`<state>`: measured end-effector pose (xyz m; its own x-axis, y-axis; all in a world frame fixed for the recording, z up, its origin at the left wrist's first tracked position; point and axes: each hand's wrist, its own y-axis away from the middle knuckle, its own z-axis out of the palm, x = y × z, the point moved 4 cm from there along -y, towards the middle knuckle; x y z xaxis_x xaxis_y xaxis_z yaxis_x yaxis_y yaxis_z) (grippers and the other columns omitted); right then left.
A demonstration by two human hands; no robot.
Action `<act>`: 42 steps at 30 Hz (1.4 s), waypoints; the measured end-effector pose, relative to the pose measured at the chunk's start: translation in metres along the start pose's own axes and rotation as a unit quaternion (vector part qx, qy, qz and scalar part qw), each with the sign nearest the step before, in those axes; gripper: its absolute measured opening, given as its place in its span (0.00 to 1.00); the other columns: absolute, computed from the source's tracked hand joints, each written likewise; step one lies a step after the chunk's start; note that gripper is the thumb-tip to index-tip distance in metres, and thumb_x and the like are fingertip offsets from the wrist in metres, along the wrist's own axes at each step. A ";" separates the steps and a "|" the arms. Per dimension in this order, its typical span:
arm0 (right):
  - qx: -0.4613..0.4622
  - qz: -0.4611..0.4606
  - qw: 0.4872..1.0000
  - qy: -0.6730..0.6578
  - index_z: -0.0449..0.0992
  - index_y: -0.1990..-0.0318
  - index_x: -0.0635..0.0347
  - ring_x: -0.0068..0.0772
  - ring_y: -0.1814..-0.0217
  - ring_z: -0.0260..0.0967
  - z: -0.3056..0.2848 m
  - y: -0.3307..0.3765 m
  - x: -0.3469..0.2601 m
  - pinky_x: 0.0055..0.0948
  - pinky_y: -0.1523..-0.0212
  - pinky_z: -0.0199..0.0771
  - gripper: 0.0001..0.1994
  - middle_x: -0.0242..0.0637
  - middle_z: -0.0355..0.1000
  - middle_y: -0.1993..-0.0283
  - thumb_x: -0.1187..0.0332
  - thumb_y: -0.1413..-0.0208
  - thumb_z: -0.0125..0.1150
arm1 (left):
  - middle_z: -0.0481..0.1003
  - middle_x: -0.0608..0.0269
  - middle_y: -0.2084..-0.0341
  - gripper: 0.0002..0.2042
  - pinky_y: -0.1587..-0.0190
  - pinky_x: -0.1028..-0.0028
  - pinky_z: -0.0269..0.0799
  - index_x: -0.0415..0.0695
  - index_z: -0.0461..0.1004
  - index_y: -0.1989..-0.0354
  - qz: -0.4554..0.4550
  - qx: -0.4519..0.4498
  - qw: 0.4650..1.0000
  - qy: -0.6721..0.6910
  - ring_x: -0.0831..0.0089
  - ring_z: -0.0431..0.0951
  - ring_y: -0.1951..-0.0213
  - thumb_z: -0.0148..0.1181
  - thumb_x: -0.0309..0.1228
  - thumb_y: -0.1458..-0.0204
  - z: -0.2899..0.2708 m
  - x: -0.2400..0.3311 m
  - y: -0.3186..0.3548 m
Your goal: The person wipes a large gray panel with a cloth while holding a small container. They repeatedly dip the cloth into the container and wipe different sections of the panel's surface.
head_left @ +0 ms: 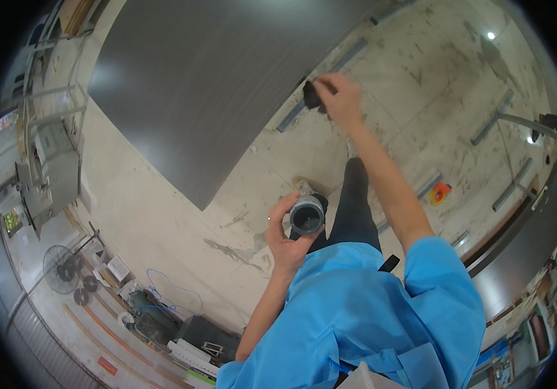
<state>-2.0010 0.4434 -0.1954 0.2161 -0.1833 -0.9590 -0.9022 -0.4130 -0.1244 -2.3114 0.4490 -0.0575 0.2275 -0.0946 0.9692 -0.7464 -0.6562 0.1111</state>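
Note:
Fingers and thumb of my left hand (283, 241) wrap round a grey cylindrical container (309, 200), held in front of my waist. It has no lid on, and its inside is dark. My right hand (341, 102) reaches forward, its thumb and fingers pinching a small black pad or cloth (311, 95) whose kind I cannot make out. The black piece is beside the edge of a large dark grey panel (207, 84). Whether it touches that edge I cannot tell.
Metal support bars (291, 117) lie near the panel's edge. On the stained floor to the right is an orange and yellow round object (440, 193) beside more bars. A fan (63, 269) and machinery (155, 318) stand at the left. Another dark panel (508, 279) is on the right.

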 end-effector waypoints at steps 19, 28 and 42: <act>-0.125 -0.010 0.992 -0.018 0.86 0.56 0.59 0.50 0.55 0.81 -0.025 -0.043 0.012 0.38 0.54 0.80 0.07 0.41 0.83 0.57 0.66 0.38 0.71 | 0.76 0.48 0.34 0.40 0.30 0.61 0.71 0.43 0.72 0.33 -0.011 0.046 0.998 0.030 0.57 0.76 0.33 0.85 0.23 0.57 0.107 0.047 -0.061; -0.055 -0.005 0.998 -0.020 0.85 0.57 0.61 0.41 0.56 0.81 -0.061 -0.076 0.027 0.35 0.54 0.80 0.07 0.40 0.83 0.57 0.68 0.39 0.72 | 0.73 0.47 0.31 0.42 0.26 0.59 0.67 0.42 0.69 0.31 -0.006 0.005 1.000 -0.003 0.58 0.74 0.31 0.86 0.22 0.57 0.121 0.051 -0.070; -0.077 -0.018 0.997 -0.003 0.86 0.57 0.61 0.45 0.55 0.82 -0.067 -0.098 0.037 0.35 0.53 0.80 0.07 0.41 0.83 0.57 0.68 0.38 0.72 | 0.73 0.48 0.32 0.41 0.27 0.58 0.68 0.42 0.70 0.32 0.020 -0.032 0.999 -0.026 0.58 0.74 0.31 0.87 0.24 0.57 0.102 0.041 -0.098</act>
<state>-1.8802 0.4176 -0.2014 0.2455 -0.1607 -0.9560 -0.8252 -0.5522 -0.1191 -2.1655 0.4332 -0.0513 0.2273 -0.1609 0.9605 -0.7943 -0.6013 0.0872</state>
